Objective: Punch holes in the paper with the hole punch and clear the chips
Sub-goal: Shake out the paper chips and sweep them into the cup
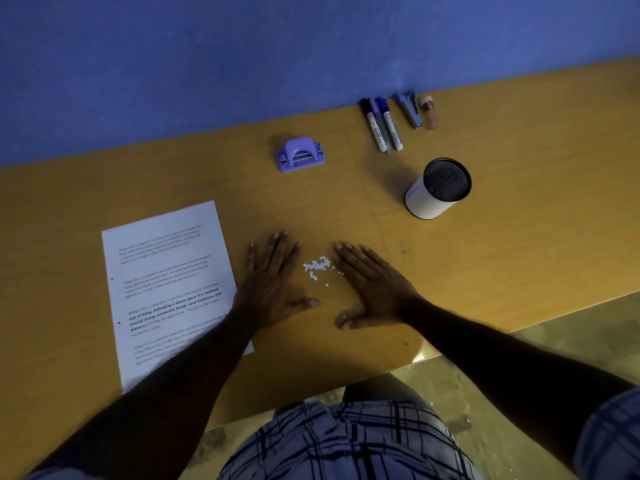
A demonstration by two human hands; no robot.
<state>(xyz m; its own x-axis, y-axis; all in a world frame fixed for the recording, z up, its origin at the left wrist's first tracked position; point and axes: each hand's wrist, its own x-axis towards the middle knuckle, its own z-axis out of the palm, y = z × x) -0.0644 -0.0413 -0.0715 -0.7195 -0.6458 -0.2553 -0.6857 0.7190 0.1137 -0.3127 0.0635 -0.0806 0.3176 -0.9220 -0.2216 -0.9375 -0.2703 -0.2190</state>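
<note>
A small heap of white paper chips [318, 268] lies on the wooden table [502, 258] between my two hands. My left hand [273, 285] lies flat, palm down, just left of the chips, fingers straight. My right hand [370, 285] lies flat on their right, its fingertips touching the heap's edge; one chip sits by its thumb. The printed sheet of paper [166, 282] lies to the left, with two punched holes along its left edge; my left forearm covers its lower right corner. The purple hole punch [300, 155] stands farther back, untouched.
A white cylindrical container with a dark mesh top [438, 188] stands at the right. Two markers [384, 128], a stapler [410, 109] and a small brown item [429, 112] lie along the blue wall. The table's front edge runs close to my body.
</note>
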